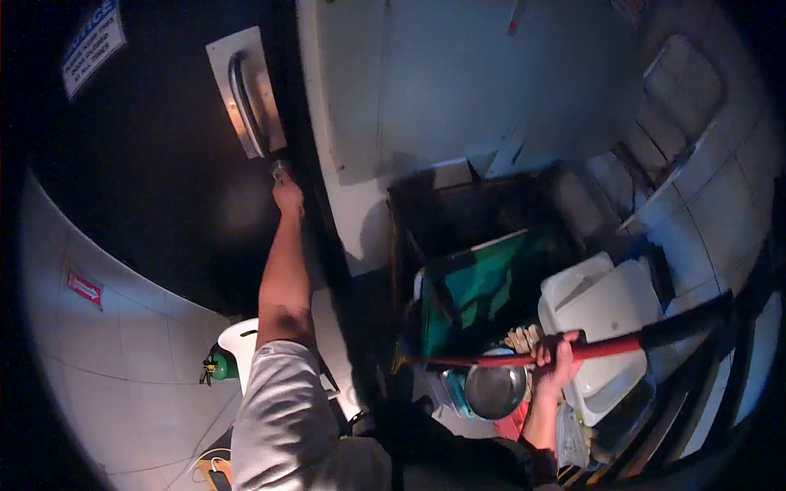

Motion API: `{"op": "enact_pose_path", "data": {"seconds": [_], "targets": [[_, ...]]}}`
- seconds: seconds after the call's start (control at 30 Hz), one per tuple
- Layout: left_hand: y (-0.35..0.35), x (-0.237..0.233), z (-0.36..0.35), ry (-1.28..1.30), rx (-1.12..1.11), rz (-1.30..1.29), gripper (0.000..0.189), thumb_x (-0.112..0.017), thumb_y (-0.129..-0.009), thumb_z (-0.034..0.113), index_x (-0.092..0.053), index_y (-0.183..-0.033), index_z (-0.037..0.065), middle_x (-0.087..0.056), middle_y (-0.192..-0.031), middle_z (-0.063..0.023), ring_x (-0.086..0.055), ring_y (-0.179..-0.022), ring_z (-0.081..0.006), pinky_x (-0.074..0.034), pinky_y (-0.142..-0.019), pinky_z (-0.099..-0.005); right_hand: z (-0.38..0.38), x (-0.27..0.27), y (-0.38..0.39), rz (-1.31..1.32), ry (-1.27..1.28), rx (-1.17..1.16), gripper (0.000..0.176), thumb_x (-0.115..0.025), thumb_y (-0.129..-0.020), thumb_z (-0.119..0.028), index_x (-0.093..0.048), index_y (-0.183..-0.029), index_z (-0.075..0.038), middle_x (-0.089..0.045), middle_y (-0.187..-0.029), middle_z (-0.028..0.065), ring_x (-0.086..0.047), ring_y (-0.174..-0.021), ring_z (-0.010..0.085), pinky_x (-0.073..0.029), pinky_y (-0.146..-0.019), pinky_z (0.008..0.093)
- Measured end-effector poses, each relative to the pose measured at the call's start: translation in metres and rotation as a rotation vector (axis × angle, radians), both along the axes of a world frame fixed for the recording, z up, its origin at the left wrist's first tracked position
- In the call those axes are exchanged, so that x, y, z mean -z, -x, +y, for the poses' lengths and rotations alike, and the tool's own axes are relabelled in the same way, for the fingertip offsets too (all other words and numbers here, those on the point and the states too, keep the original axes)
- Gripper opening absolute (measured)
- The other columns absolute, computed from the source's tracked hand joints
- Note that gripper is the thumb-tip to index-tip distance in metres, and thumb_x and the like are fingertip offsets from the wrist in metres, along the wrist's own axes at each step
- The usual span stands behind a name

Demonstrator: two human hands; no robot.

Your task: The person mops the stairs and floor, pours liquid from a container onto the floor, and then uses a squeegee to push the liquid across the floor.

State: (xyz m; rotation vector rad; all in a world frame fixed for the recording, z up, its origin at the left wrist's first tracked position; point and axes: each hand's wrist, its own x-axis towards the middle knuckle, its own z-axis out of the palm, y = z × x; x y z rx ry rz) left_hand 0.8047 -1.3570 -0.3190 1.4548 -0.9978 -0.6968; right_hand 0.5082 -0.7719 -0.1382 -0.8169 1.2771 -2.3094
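Observation:
My left hand (287, 196) is closed on a small metal door knob (280, 170), just below the steel pull handle (248, 102) of a dark door (172, 164). Only the top of the knob shows past my fingers. On the right, my right hand (557, 364) is wrapped round a long red pole (602, 349) held roughly level. One end of the pole runs into a dark section, and its far ends are hard to make out. Below the pole, next to my right hand, lies a dark round pan (495, 391).
White plastic tubs (606, 311) and a green panel (475, 286) stand beyond the pole. A metal folding frame (696, 106) leans at the upper right. At lower left are a white chair-like piece (236, 340) and a green canister (221, 366). Tiled walls surround the doorway.

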Motion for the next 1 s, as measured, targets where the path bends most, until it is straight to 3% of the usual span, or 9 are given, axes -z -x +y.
{"op": "enact_pose_path", "data": {"seconds": [0.17, 0.3, 0.37, 0.53, 0.6, 0.67, 0.77, 0.87, 1.0], "targets": [[0.008, -0.074, 0.078, -0.205, 0.321, 0.425, 0.041, -0.044, -0.096, 0.042, -0.053, -0.076, 0.007, -0.044, -0.056, -0.0023, -0.045, -0.050, -0.0143, -0.036, -0.044, -0.0293, -0.052, 0.005, -0.007, 0.105, -0.151, -0.012, 0.018, -0.057, -0.089, -0.020, -0.043, -0.092, -0.010, -0.043, -0.057, -0.0007, -0.041, -0.043, 0.0096, -0.037, -0.042, 0.0264], [0.002, -0.053, 0.147, -0.481, 0.576, 0.374, 0.041, -0.043, -0.096, 0.048, -0.049, -0.081, 0.010, -0.047, -0.062, -0.0014, -0.041, -0.046, -0.0109, -0.033, -0.038, -0.0255, -0.114, -0.027, 0.013, 0.160, -0.267, -0.144, 0.017, -0.061, -0.089, -0.017, -0.047, -0.082, -0.010, -0.043, -0.061, -0.0046, -0.043, -0.052, 0.0057, -0.036, -0.046, 0.0226], [0.002, -0.058, 0.205, -0.464, 0.531, 0.432, 0.038, -0.044, -0.096, 0.047, -0.047, -0.084, 0.012, -0.048, -0.067, -0.0004, -0.038, -0.043, -0.0101, -0.031, -0.038, -0.0248, -0.107, -0.025, 0.017, 0.127, -0.229, -0.136, 0.018, -0.061, -0.089, -0.019, -0.048, -0.081, -0.010, -0.044, -0.060, -0.0044, -0.043, -0.051, 0.0057, -0.036, -0.045, 0.0227], [-0.062, 0.032, 0.336, -0.629, 0.523, 0.054, 0.039, -0.049, -0.094, 0.047, -0.050, -0.079, 0.011, -0.050, -0.062, -0.0018, -0.039, -0.041, -0.0112, -0.030, -0.037, -0.0260, -0.115, -0.012, -0.001, 0.301, -0.155, -0.190, 0.018, -0.062, -0.089, -0.020, -0.048, -0.083, -0.010, -0.045, -0.060, -0.0036, -0.045, -0.050, 0.0057, -0.037, -0.044, 0.0224], [-0.081, 0.074, 0.377, -0.832, 0.391, 0.011, 0.040, -0.053, -0.092, 0.046, -0.058, -0.096, 0.006, -0.057, -0.070, -0.0051, -0.044, -0.042, -0.0150, -0.035, -0.038, -0.0288, -0.153, -0.019, -0.013, 0.377, -0.235, -0.270, 0.019, -0.065, -0.087, -0.021, -0.051, -0.090, -0.008, -0.049, -0.064, -0.0039, -0.047, -0.053, 0.0038, -0.039, -0.045, 0.0208], [-0.082, 0.103, 0.417, -0.776, 0.265, -0.026, 0.041, -0.055, -0.091, 0.045, -0.054, -0.103, 0.006, -0.057, -0.073, -0.0037, -0.049, -0.048, -0.0148, -0.039, -0.039, -0.0284, -0.204, -0.022, -0.007, 0.539, -0.189, -0.204, 0.031, -0.069, -0.084, -0.027, -0.050, -0.097, -0.006, -0.053, -0.067, -0.0004, -0.052, -0.053, 0.0130, -0.045, -0.048, 0.0284], [-0.093, 0.122, 0.458, -0.796, 0.465, 0.275, 0.021, -0.061, -0.091, 0.029, -0.051, -0.101, 0.013, -0.056, -0.072, -0.0022, -0.050, -0.048, -0.0121, -0.037, -0.036, -0.0257, -0.260, -0.025, 0.004, 0.735, -0.299, -0.047, 0.048, -0.069, -0.081, -0.035, -0.045, -0.109, -0.005, -0.056, -0.081, 0.0125, -0.058, -0.072, 0.0309, -0.048, -0.065, 0.0405], [-0.097, 0.104, 0.487, -0.710, 0.428, 0.124, 0.022, -0.064, -0.089, 0.027, -0.055, -0.102, 0.011, -0.061, -0.085, -0.0019, -0.054, -0.063, -0.0096, -0.042, -0.048, -0.0247, -0.344, 0.028, 0.029, 0.823, -0.537, 0.149, 0.066, -0.069, -0.077, -0.044, -0.042, -0.121, -0.003, -0.058, -0.088, 0.0162, -0.058, -0.077, 0.0368, -0.049, -0.074, 0.0438], [-0.124, 0.060, 0.491, -0.610, 0.350, 0.112, 0.036, -0.068, -0.087, 0.029, -0.054, -0.111, 0.006, -0.061, -0.090, -0.0058, -0.054, -0.073, -0.0122, -0.043, -0.063, -0.0254, -0.337, 0.039, -0.001, 0.770, -0.526, 0.422, 0.058, -0.067, -0.082, -0.031, -0.042, -0.122, 0.002, -0.056, -0.107, 0.0249, -0.053, -0.101, 0.0414, -0.042, -0.090, 0.0466]]}}
